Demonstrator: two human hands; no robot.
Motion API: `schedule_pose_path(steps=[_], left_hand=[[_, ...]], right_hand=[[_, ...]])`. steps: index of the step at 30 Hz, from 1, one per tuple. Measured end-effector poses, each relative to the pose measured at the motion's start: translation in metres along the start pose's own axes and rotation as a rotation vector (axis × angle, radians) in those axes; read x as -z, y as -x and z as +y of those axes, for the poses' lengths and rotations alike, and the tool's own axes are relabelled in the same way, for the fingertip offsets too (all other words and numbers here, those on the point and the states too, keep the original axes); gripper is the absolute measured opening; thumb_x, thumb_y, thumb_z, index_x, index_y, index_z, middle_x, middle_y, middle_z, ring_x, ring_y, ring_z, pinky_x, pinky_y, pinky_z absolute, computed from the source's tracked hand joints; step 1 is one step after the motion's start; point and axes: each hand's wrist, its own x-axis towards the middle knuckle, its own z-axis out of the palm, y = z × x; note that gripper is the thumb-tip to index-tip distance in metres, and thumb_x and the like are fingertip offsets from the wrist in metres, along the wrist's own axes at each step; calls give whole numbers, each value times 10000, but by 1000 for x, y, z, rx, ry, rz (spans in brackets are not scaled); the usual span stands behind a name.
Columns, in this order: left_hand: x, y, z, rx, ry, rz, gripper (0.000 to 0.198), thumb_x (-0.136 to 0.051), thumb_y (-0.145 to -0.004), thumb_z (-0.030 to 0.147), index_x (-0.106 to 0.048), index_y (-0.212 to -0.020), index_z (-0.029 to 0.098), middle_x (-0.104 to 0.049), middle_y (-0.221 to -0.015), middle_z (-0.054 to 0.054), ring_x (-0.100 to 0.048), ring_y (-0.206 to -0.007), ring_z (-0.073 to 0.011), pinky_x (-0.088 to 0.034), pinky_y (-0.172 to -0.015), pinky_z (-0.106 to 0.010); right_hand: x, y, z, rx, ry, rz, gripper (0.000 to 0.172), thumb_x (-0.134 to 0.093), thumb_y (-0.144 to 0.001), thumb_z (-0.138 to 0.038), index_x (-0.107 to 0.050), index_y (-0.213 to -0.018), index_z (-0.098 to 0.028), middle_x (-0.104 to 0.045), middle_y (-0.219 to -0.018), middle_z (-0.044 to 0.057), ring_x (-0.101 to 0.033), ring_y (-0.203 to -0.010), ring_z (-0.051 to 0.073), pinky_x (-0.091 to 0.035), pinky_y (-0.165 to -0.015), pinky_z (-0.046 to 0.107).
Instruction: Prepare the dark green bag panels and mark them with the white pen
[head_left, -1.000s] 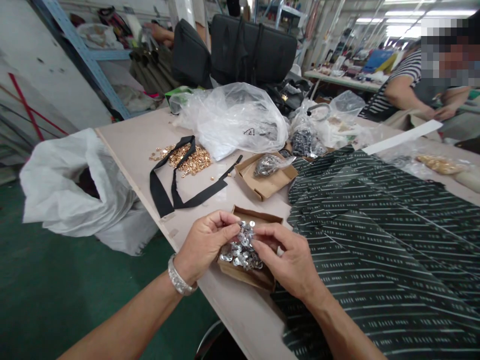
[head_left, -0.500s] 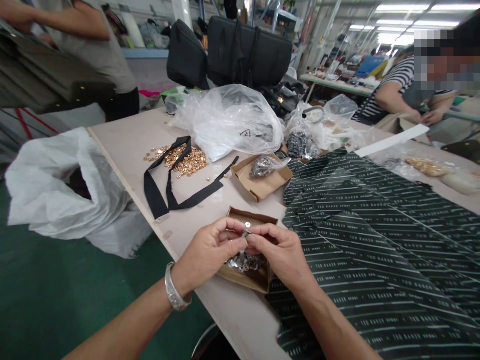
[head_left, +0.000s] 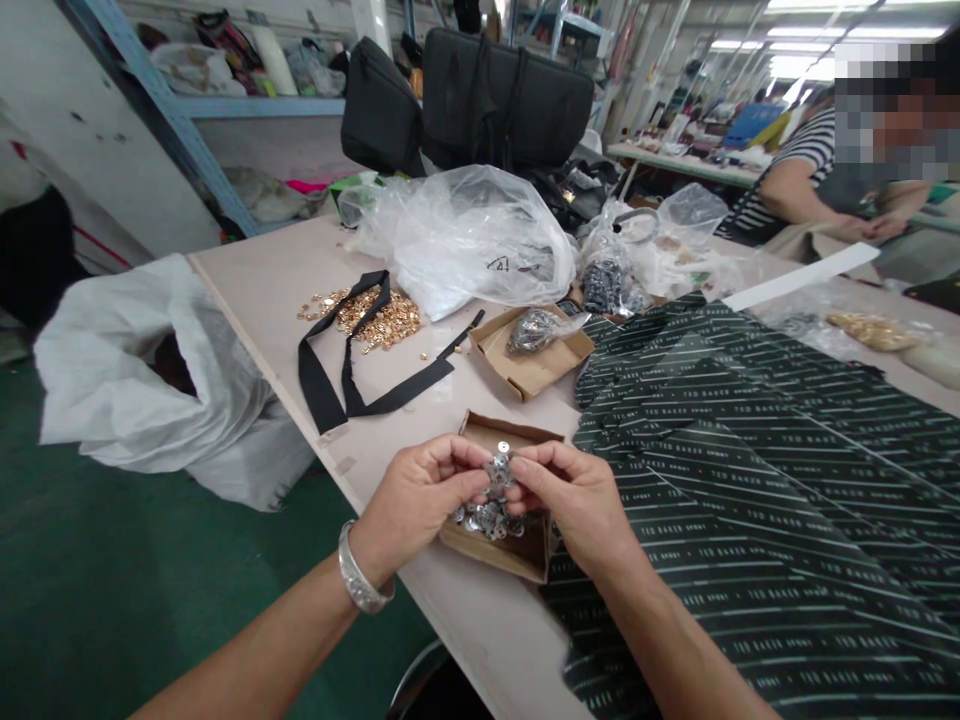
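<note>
Both of my hands hover over an open cardboard box (head_left: 538, 560) holding a heap of small silver metal washers (head_left: 491, 518). My left hand (head_left: 424, 490) is closed in a pinch of thumb and fingertips above the box's left side. Opposite it, my right hand (head_left: 570, 490) pinches too, with a narrow gap between the two sets of fingertips. Silver discs show in that gap; whether they are held or lie in the box behind, I cannot tell. Anything inside either pinch is too small to make out. A silver bracelet (head_left: 361, 570) circles my left wrist.
Dark green printed fabric (head_left: 720, 480) covers the table's right side. Behind the box stands a second cardboard box (head_left: 517, 378) with a bagged part. Gold hardware (head_left: 390, 320) lies by a black strap (head_left: 322, 385). Clear plastic bags (head_left: 480, 235) are farther back. A person works at right.
My fingertips have moved slightly apart, showing more silver discs between them. The view has shifted a little, and the person at the left with a dark bag has mostly gone out of view.
</note>
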Motion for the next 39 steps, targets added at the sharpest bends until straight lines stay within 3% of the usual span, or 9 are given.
schedule_pose_path(steps=[6, 12, 16, 19, 22, 26, 29, 32, 39], left_hand=[[2, 0, -1, -4, 84, 35, 247, -817, -697, 289, -671, -833, 143, -659, -716, 13, -600, -626, -80, -491, -628, -179], [6, -1, -2, 11, 74, -23, 233, -804, -722, 278, -663, -849, 142, -664, -742, 3, -592, -636, -78, -481, -620, -170], [6, -2, 0, 25, 23, -58, 220, -779, -744, 284, -652, -844, 135, -640, -665, 10, -570, -599, -81, -468, -596, -176], [5, -2, 2, 34, 3, -61, 218, -778, -737, 276, -651, -831, 126, -632, -643, 13, -564, -590, -80, -468, -594, -176], [5, -3, 3, 35, 21, -54, 215, -787, -731, 267, -653, -823, 126, -647, -668, 10, -578, -596, -79, -476, -594, -172], [9, -2, -1, 23, 87, -63, 213, -806, -725, 248, -661, -829, 134, -658, -690, 14, -592, -599, -68, -488, -601, -155], [10, -2, -4, 41, 149, -33, 246, -830, -705, 258, -659, -838, 140, -659, -707, 22, -607, -601, -63, -498, -604, -145], [9, -1, -3, 58, 168, -15, 276, -841, -691, 277, -644, -822, 134, -653, -683, 23, -604, -582, -63, -493, -582, -141], [3, -3, -1, 44, 82, 22, 297, -823, -694, 311, -628, -821, 125, -655, -692, 2, -603, -606, -86, -498, -603, -174]], right_hand=[[5, -1, 7, 91, 162, -16, 290, -786, -714, -408, -729, -794, -135, -703, -618, 26, -659, -542, 124, -593, -546, 221], [14, 0, 4, 172, 212, -121, 372, -685, -818, -368, -703, -1143, -190, -738, -795, 22, -653, -532, 108, -570, -531, 223], [14, 2, 1, 214, 203, -233, 261, -728, -788, -321, -759, -1024, -216, -759, -899, 28, -688, -704, 130, -585, -671, 242], [14, 1, 2, 178, 190, -263, 176, -764, -757, -303, -781, -894, -195, -750, -775, 20, -661, -638, 104, -553, -622, 200], [14, -2, 4, 110, 141, -216, 169, -788, -728, -324, -768, -806, -176, -713, -644, 6, -640, -571, 95, -533, -568, 184], [14, -2, 5, 121, 192, -157, 158, -751, -755, -328, -757, -809, -180, -708, -634, 5, -637, -550, 105, -536, -555, 206], [14, 1, 4, 278, 337, -159, 146, -684, -802, -253, -766, -915, -208, -758, -894, 39, -700, -791, 154, -570, -741, 270], [11, 6, 5, 328, 328, -225, 303, -698, -782, -202, -731, -1079, -245, -718, -1148, 40, -674, -1033, 194, -532, -921, 321], [6, 5, 9, 200, 168, -206, 236, -763, -753, -313, -757, -954, -189, -763, -838, 33, -690, -710, 144, -560, -672, 244]])
